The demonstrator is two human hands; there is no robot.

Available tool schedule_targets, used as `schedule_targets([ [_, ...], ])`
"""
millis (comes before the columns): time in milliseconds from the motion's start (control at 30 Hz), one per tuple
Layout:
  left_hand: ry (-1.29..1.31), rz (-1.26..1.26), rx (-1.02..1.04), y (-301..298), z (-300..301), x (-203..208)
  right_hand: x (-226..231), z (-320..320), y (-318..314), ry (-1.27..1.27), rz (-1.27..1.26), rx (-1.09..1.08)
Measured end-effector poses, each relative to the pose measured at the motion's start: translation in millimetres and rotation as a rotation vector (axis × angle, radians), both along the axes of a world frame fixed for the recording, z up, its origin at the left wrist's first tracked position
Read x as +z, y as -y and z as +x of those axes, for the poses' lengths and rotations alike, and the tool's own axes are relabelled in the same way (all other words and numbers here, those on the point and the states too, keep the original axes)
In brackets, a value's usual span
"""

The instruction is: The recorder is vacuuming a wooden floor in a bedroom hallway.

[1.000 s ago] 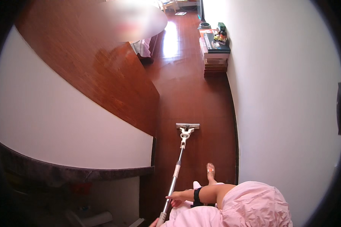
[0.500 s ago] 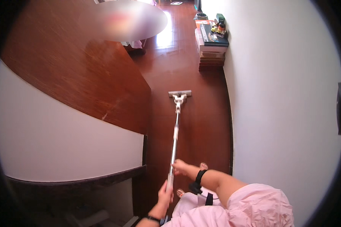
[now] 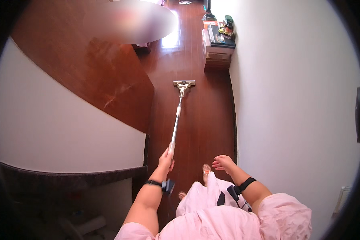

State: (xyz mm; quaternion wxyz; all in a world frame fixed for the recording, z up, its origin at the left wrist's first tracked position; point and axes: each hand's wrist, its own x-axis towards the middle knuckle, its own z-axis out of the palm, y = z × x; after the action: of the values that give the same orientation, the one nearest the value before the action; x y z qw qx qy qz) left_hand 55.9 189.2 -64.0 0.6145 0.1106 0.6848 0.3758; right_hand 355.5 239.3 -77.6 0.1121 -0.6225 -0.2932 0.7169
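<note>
below you lies one brown wooden floor (image 3: pixel 196 136), with one white wall (image 3: pixel 288 100) at your right. one stack of boxes and books (image 3: pixel 219 52) stands against that wall; swinging the head too far right and forward could knock it. your one mop (image 3: pixel 178 111) reaches ahead, its head on the floor, left of the stack and nearer you. a single-handed hold could let the pole turn and the head veer. of your two hands, the left hand (image 3: pixel 166 161) is wrapped around the pole's grip; the right hand (image 3: pixel 224 162) is free, fingers loosely bent. small items (image 3: pixel 227 31) top the stack, too crowded to count; a bump could topple them.
</note>
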Motion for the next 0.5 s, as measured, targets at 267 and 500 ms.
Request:
schedule_targets([
  [267,-0.114,-0.165,-0.041,341,-37,35,10,-2,46,-0.018,-0.041,0.022],
  [500,-0.179,-0.099,0.157,444,6,29,21,-43,50,-0.003,0.002,0.237],
])
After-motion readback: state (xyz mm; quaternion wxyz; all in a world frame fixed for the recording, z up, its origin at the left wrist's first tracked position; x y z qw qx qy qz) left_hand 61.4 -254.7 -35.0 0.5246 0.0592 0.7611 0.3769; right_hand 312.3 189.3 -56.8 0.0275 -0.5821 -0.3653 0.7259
